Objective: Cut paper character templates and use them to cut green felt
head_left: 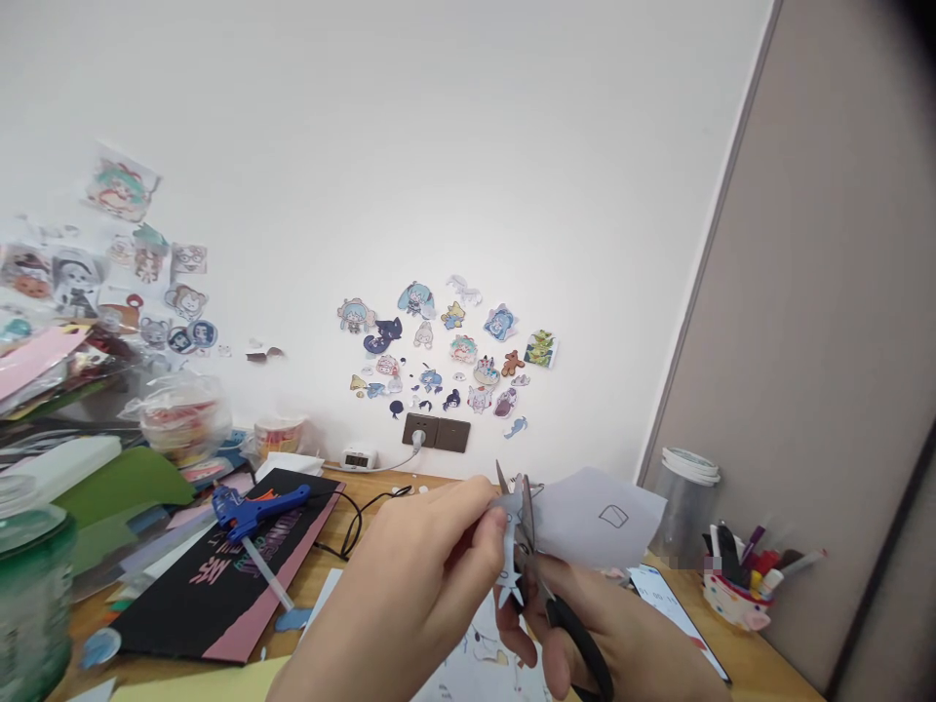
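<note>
Right up close, we have the left hand [439, 551], thumb and fingers pressed together, pinching a pale blue cutout [511, 556] that stands upright at the fingertips! Just beside it we find the right hand [596, 600], fingers bent about the black handle of the scissors [577, 639]; how they sit in the loops, we cannot tell. And look at those blades: parted, pointing up and away from us, with the cutout's upper end between them. Whether the edges bite, we cannot tell.

Just behind the right fingers, a white sheet [585, 502] leans out to the right, a small shape drawn on it; what holds it, we cannot make out. Below the fingers lie papers [475, 678] with drawings, and off to the left of them, yellow paper [219, 680].

Farther left of the fingers we spot a blue glue gun [255, 509], its pale stick poking toward us, on a black sheet [172, 600] with pink edging. Well left of that, a green jar [33, 585]! To the right of the fingers, a lit phone [677, 614], then a pen cup [735, 597] crammed full, and a clear jar [685, 507] behind.

Beyond the fingers, at the back, we have a white clock [358, 458], a socket [437, 433] with one plug in, and cartoon stickers [464, 349] all over the wall [439, 146].
</note>
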Motion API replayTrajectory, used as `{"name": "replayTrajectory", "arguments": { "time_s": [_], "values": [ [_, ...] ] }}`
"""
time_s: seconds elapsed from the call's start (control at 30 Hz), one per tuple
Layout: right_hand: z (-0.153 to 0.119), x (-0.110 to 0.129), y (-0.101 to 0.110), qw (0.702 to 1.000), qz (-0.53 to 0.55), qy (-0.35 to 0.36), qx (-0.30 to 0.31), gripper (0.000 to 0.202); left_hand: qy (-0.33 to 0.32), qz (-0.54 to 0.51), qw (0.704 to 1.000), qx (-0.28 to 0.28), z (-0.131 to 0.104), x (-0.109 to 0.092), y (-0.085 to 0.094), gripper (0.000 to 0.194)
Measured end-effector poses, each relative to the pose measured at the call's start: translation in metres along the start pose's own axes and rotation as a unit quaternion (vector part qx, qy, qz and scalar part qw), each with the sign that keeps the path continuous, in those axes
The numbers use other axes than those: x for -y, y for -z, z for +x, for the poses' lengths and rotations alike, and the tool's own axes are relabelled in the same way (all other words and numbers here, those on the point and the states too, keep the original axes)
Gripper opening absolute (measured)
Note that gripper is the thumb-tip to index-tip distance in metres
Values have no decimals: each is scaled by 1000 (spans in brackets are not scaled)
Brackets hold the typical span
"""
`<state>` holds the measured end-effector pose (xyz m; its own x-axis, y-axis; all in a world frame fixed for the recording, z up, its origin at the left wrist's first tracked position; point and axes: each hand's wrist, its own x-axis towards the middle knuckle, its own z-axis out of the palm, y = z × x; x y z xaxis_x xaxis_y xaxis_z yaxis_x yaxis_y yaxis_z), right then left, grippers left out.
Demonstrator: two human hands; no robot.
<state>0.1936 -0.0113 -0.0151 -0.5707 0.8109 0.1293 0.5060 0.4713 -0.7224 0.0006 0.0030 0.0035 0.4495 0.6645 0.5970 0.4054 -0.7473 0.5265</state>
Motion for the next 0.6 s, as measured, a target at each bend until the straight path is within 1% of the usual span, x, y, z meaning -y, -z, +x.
{"name": "replayTrajectory", "arguments": {
  "time_s": [0.1, 0.2, 0.27, 0.33, 0.47, 0.6],
  "values": [
    [-1, -1, 2, 1000, -11, -28, 8, 39, -1, -6, 1000, 2, 0, 1, 0, 29],
    [-1, -5, 3, 999, -6, -29, 17, 47, -3, -9, 1000, 3, -1, 2, 0, 29],
    [-1, -8, 3, 1000, 1, -23, 11, 54, -4, -12, 1000, 5, -2, 2, 0, 29],
    [-1, -9, 2, 1000, 4, -24, 8, 56, 0, -14, 1000, 11, -2, 1, 1, 29],
    [-1, -1, 4, 999, -9, -40, 20, 51, 3, -13, 1000, 15, -1, -1, 3, 29],
    [-2, 4, 5, 996, -54, -65, 15, 36, 2, -6, 1000, 16, -1, -1, 3, 30]
  ]
}}
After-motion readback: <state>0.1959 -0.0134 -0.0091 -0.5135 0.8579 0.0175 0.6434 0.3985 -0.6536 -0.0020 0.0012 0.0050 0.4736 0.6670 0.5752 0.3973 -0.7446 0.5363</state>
